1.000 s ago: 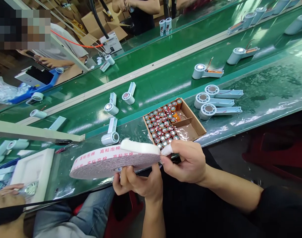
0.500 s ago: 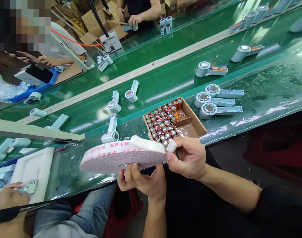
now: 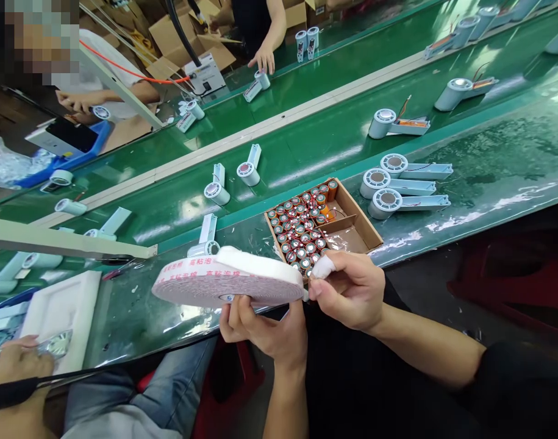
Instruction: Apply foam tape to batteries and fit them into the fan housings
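My left hand (image 3: pixel 263 329) holds a large roll of foam tape (image 3: pixel 224 291) from below, fingers at its core. The roll lies nearly flat, its rim lined with white paper printed in red characters. A bare white stretch of foam (image 3: pixel 255 266) runs along the rim to its right end. There my right hand (image 3: pixel 352 289) pinches the tape's edge between thumb and index finger; the exact grip is partly hidden. A white covering wraps the right index fingertip. Just behind the hands stands a cardboard box (image 3: pixel 368 228) with several orange battery cells (image 3: pixel 301 228) wired in red and black.
Right of the box lie three light-blue handheld housings (image 3: pixel 386 201). More housings (image 3: pixel 217 192) lie on the green conveyor belt (image 3: pixel 301 143). At left are a metal bar (image 3: pixel 68 236), a white foam tray (image 3: pixel 84 305) and a co-worker's hand (image 3: pixel 20 363). Other people work across the belt.
The bare white stretch on the roll's rim has shifted left and looks longer. My right hand has moved slightly right. Across the belt, a person's hand now reaches over a housing set down there.
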A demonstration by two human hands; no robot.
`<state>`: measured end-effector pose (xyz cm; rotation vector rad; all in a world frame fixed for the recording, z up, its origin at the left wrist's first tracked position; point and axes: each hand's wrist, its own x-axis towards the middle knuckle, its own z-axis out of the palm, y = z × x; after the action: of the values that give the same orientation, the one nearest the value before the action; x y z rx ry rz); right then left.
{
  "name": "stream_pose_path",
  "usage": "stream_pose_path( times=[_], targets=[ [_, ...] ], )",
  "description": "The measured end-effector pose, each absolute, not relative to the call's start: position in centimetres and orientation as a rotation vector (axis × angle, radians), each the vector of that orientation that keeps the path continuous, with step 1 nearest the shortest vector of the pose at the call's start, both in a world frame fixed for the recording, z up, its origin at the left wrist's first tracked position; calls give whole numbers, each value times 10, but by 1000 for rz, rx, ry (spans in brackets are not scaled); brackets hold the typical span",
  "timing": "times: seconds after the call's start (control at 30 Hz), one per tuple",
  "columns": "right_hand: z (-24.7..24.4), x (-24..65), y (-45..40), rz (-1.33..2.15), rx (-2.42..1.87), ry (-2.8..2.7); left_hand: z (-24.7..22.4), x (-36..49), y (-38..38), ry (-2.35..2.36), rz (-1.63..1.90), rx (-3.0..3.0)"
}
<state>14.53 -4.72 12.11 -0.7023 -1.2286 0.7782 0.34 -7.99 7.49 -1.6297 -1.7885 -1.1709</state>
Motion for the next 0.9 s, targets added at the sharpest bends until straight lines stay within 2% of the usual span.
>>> stream_pose_path(
  times=[0.33, 0.57, 0.9],
  targets=[
    [130, 148, -48, 566, -796, -1508, 73, 0, -77, -1750, -1223, -1611],
    [129, 145, -46, 510, -833, -1490, 83, 4, -74, -1652, -1229, -1622],
    [117, 140, -45, 566, -797, -1344, 63, 7, -82, -1829, -1327, -1699]
  ],
)
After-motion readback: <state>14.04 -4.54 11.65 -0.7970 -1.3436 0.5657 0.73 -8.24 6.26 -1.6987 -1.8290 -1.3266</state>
